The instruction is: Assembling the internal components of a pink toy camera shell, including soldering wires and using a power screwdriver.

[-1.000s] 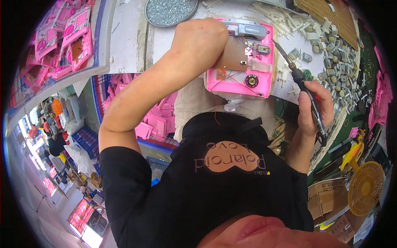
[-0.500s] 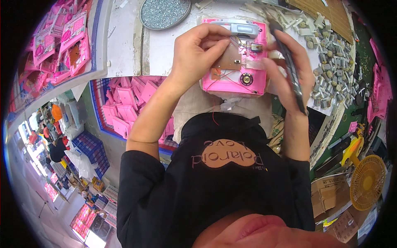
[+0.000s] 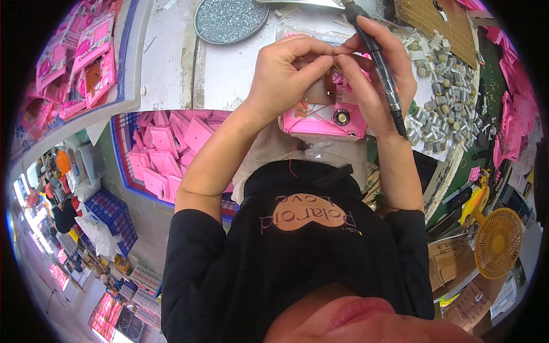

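Observation:
A pink plastic toy casing [image 3: 311, 127] lies in front of me, with a brown circuit board [image 3: 318, 92], thin red wires and a round black-rimmed part [image 3: 341, 117] in it. My left hand [image 3: 286, 74] is over the casing's upper left, its thumb and forefinger pinched; what they hold is too small to make out. Held in my right hand [image 3: 380, 74] is a slim black screwdriver [image 3: 382, 68], slanting across the palm. The right thumb and fingertips meet the left ones above the casing, hiding its upper part.
A round dish of small screws [image 3: 231, 20] stands at the back. Many small metal motors [image 3: 443, 103] are heaped at the right. A blue-edged crate of pink panels [image 3: 166, 148] sits left of my lap. Pink toy parts [image 3: 86, 51] fill a far-left bin; a yellow fan [image 3: 497, 243] stands lower right.
My right hand has moved left and up with the screwdriver, its fingertips now meeting the left hand's. The left hand has shifted slightly right, and both cover the casing's upper part.

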`<state>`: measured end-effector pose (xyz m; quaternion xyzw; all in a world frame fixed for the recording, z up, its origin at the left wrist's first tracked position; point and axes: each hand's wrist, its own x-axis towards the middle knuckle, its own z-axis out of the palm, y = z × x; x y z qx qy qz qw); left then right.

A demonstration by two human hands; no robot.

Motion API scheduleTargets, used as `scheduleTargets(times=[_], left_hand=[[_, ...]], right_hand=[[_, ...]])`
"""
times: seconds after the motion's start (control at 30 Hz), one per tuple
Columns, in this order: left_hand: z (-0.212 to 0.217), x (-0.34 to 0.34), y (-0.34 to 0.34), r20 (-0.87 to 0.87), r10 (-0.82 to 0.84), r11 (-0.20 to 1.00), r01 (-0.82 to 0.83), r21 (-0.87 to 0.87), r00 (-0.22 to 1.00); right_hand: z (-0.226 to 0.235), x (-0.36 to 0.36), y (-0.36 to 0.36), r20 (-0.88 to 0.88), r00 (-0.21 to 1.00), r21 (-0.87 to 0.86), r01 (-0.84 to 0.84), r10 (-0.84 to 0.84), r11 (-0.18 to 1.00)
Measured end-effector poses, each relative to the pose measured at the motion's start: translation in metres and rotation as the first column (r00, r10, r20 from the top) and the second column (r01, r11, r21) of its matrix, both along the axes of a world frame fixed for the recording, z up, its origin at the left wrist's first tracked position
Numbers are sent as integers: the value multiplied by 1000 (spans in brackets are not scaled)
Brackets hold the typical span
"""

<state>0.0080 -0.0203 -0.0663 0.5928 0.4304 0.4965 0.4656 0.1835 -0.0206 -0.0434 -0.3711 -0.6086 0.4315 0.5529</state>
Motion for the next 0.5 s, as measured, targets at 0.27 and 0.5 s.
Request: scheduleTargets(times=[0.27, 0.5], left_hand=[[5, -3, -2, 181, -21, 953, 75, -293, 983], [4, 0, -3, -4, 0, 978, -1, -207, 1000]], right_hand=[[-7, 5, 5, 83, 995, -19, 56, -54, 998], [-9, 9, -1, 227, 967, 86, 97, -115, 992]])
